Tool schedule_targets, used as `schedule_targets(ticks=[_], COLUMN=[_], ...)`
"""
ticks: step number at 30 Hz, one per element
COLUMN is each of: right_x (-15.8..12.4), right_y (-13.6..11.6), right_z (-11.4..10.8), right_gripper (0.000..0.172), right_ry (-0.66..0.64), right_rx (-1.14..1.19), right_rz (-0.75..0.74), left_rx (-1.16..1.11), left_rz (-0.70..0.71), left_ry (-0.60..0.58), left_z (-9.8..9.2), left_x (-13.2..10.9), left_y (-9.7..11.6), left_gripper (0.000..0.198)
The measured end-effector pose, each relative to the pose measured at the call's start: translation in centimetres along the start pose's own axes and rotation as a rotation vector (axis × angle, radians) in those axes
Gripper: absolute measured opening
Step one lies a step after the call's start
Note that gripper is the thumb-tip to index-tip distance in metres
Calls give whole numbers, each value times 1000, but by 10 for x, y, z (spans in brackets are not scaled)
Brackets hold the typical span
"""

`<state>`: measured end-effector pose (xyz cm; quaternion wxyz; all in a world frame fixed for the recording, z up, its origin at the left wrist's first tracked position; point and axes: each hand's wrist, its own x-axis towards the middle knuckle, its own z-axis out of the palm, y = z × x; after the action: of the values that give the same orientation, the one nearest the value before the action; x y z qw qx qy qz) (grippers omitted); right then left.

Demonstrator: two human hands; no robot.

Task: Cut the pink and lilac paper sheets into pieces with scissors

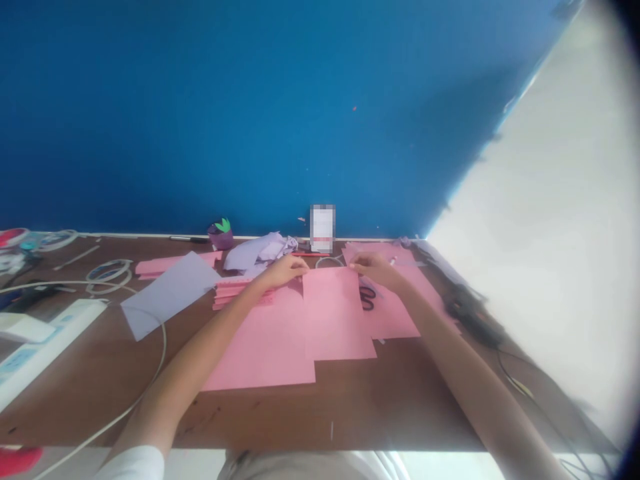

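Head view looks down on a brown table [380,400] set against a blue wall [250,113]. The near strip of the table, between the two forearms and the front edge, is bare wood with open room. The far edge along the wall is crowded.

The left hand [286,271] and the right hand [374,268] are at the two far corners of a pink sheet [336,313], which lies flat in the middle of the table. The fingers of both hands are bent and pinched on its far edge, though blur hides the exact grip. This sheet overlaps a larger pink sheet [263,350] on the left and a third pink sheet [397,317] on the right, making three flat pink sheets in all. One pair of scissors [367,297] lies on the right-hand sheet, just beside the right wrist and partly covered by it.

One lilac sheet [167,292] lies left of the left forearm. One wad of crumpled lilac paper [260,252] sits by the wall, and one stack of folded pink strips [234,292] shows just under the left hand. Two tape rolls [107,272] are clear on the left, with more clutter there cut off by the picture's edge. A white power strip [47,337] is also cut off at the left, and a white cable [153,377] curves past it. A black cable [470,310] on the right is blurred. A small purple pot [221,236] stands by the wall.
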<state>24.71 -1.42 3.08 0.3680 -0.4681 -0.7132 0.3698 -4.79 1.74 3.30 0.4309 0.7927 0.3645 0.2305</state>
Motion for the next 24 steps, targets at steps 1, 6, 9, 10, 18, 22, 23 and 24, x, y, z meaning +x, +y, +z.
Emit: schedule_targets(ticks=[1,6,9,10,18,22,23,24], right_x=[0,0,0,0,0,0,-1,-1], right_y=[0,2,2,1,7,11,11,12], right_z=[0,-1,-1,-1,-3,-4,-4,-4], right_gripper=[30,30,28,27,23,22,22,22], right_ry=[-19,-11,8,11,1,-4,-3,-2], right_rx=[-9,85,154,162,141,109,105,101], right_rz=[-1,26,61,70,71,48,45,42], left_rx=[5,41,48,46,-86,-96,-76,-46], left_rz=[-7,-13,8,11,-21,-9,-4,0], left_ry=[5,25,-1,-11,-62,-43,-28,-12], left_z=[0,0,0,0,-1,1,2,3], left_x=[0,1,1,1,-1,-1,-1,-1], left_y=[-1,-3,-1,-1,5,3,2,1], left_gripper=[28,28,29,29,34,31,31,30])
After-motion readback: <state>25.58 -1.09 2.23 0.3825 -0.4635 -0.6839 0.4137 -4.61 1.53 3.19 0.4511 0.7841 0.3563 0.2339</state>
